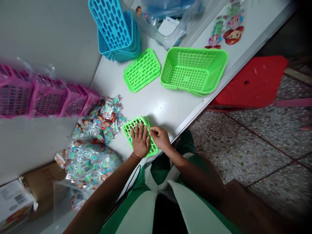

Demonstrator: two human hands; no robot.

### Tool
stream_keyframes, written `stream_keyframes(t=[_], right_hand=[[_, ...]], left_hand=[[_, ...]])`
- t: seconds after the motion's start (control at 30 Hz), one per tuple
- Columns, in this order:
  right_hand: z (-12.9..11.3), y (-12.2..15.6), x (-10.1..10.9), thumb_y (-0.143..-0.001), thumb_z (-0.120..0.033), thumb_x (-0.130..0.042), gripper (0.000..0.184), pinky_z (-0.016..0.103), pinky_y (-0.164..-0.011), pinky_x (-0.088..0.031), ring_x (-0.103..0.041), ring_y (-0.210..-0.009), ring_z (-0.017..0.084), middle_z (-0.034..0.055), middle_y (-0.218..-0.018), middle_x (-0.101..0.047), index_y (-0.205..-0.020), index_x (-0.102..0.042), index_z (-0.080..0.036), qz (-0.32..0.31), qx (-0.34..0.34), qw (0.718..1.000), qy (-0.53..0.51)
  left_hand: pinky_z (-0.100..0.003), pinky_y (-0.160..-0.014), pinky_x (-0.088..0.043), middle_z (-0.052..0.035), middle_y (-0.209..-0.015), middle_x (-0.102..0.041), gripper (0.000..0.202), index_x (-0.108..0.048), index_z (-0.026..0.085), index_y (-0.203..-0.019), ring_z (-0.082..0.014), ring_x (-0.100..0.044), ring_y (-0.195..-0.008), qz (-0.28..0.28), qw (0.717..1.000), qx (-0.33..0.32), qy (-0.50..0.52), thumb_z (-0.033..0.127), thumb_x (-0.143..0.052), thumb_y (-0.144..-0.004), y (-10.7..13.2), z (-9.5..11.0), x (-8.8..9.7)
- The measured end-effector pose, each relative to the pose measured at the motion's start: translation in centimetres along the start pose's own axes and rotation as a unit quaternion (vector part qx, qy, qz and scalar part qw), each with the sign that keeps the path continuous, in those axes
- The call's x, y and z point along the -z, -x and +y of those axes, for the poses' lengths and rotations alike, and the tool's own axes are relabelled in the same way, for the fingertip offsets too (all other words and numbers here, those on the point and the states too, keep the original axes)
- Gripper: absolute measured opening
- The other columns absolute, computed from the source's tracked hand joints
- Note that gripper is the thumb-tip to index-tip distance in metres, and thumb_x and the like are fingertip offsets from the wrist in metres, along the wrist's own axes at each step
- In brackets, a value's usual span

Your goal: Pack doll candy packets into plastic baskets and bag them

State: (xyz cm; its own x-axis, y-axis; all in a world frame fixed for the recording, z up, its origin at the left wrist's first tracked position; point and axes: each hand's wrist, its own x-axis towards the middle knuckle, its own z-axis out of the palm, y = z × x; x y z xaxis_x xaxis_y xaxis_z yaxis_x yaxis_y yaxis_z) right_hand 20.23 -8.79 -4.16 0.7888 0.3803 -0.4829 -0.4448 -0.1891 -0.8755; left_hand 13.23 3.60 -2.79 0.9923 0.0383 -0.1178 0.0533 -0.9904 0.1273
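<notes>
A green perforated plastic lid [131, 127] lies flat near the front edge of the white table [156, 104]. My left hand [140, 141] presses flat on top of it with the fingers stretched out. My right hand [159, 136] rests on the lid's right edge, fingers curled in a pinch on that edge. A stack of similar green lids [142, 69] and an empty green basket [193, 70] sit farther back on the table.
Blue baskets [119, 35] are stacked at the back. A row of pink baskets in plastic wrap [46, 96] runs along the left. Cartoon-printed packets [102, 120] are piled left of the lid, more in a clear bag [90, 164]. A red stool [253, 81] stands right of the table.
</notes>
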Motion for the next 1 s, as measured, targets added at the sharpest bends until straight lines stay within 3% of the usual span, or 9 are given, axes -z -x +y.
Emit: stream_keyframes(t=[0.13, 0.33, 0.6, 0.7, 0.8, 0.87, 1.0], right_hand=[[0.3, -1.1, -0.3, -0.078, -0.032, -0.058, 0.012, 0.027, -0.068, -0.047, -0.058, -0.067, 0.014, -0.0001, -0.075, -0.066, -0.079, -0.064, -0.021, -0.007, -0.023, 0.999, -0.030], [0.8, -2.4, 0.4, -0.073, -0.038, -0.061, 0.022, 0.025, -0.065, -0.046, -0.057, -0.065, 0.013, -0.0007, -0.071, -0.066, -0.079, -0.067, -0.018, -0.062, -0.055, 0.990, -0.111], [0.3, -4.2, 1.1, -0.076, -0.034, -0.060, 0.020, 0.025, -0.054, -0.044, -0.057, -0.053, 0.013, 0.0010, -0.058, -0.063, -0.075, -0.068, -0.016, -0.125, -0.111, 0.986, -0.018], [-1.3, -4.7, 1.6, -0.077, -0.027, -0.059, 0.016, 0.026, -0.056, -0.042, -0.058, -0.055, 0.016, 0.0023, -0.055, -0.062, -0.066, -0.065, -0.017, -0.153, -0.041, 0.983, 0.088], [-3.0, -5.0, 2.1, -0.073, -0.015, -0.061, 0.013, 0.028, -0.064, -0.041, -0.061, -0.065, 0.019, 0.0044, -0.060, -0.064, -0.060, -0.062, -0.018, -0.138, 0.063, 0.967, 0.204], [-3.2, -5.0, 2.3, -0.074, -0.013, -0.059, 0.011, 0.028, -0.065, -0.041, -0.061, -0.067, 0.019, 0.0040, -0.062, -0.064, -0.065, -0.063, -0.019, -0.152, 0.079, 0.963, 0.209], [-2.0, -5.0, 2.2, -0.079, -0.018, -0.056, 0.017, 0.025, -0.060, -0.043, -0.060, -0.058, 0.015, -0.0024, -0.060, -0.063, -0.095, -0.063, -0.019, -0.165, 0.008, 0.980, 0.114]], left_hand=[[-0.055, -0.114, -0.005, -0.0129, -0.153, -0.022, 0.057, -0.031, 0.011, -0.144, -0.0283, -0.002, -0.144, -0.004, 1.000, -0.003, 0.001, 0.031, -0.036, -0.091, -0.1, 0.1, 0.1], [-0.055, -0.114, -0.007, -0.0122, -0.151, -0.029, 0.055, -0.033, 0.013, -0.143, -0.0284, -0.005, -0.143, 0.013, 1.000, -0.012, 0.008, 0.030, -0.037, -0.091, -0.1, -0.1, 0.5], [-0.055, -0.114, -0.008, -0.0136, -0.150, -0.029, 0.054, -0.033, 0.011, -0.142, -0.0282, -0.005, -0.144, 0.011, 1.000, -0.014, 0.023, 0.030, -0.037, -0.091, 0.0, -0.3, 0.6], [-0.055, -0.114, -0.008, -0.0138, -0.150, -0.030, 0.054, -0.034, 0.011, -0.142, -0.0282, -0.005, -0.144, 0.012, 0.999, -0.015, 0.025, 0.030, -0.038, -0.091, -0.1, -0.3, 0.7], [-0.055, -0.114, -0.008, -0.0125, -0.150, -0.031, 0.054, -0.035, 0.012, -0.142, -0.0279, -0.004, -0.144, 0.012, 1.000, -0.015, 0.024, 0.029, -0.038, -0.091, -0.2, -0.1, 0.9], [-0.055, -0.114, -0.008, -0.0122, -0.150, -0.032, 0.053, -0.035, 0.013, -0.142, -0.0282, -0.004, -0.143, 0.015, 1.000, -0.014, 0.021, 0.029, -0.039, -0.091, -0.2, 0.0, 0.9], [-0.056, -0.113, -0.009, -0.0135, -0.149, -0.032, 0.054, -0.036, 0.011, -0.141, -0.0301, -0.005, -0.143, 0.018, 1.000, -0.020, 0.015, 0.027, -0.042, -0.090, -0.2, 0.1, 0.8]])
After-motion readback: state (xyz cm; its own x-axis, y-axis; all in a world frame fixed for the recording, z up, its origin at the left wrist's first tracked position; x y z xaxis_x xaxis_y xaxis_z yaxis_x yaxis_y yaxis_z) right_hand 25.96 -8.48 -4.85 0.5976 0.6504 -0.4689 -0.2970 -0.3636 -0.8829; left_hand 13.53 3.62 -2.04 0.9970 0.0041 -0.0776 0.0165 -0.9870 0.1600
